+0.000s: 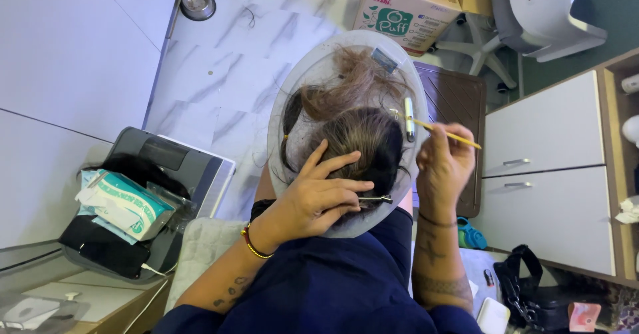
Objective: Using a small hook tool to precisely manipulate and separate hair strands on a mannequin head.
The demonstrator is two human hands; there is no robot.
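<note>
Left hand [313, 201], grip spread, rests flat on dark hair [363, 137] above a marble floor [219, 74]; right hand [442, 164], grip pinched on one thin yellow stick [446, 133]. Two silver clips [409, 117] hold hair; two white drawers [546, 174] stand right.

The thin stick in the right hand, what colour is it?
The thin stick held by the right hand is yellow, seen best in the head view.

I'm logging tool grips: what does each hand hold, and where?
Right hand pinches a thin yellow stick mid-length; left hand holds nothing, pressing the hair.
</note>
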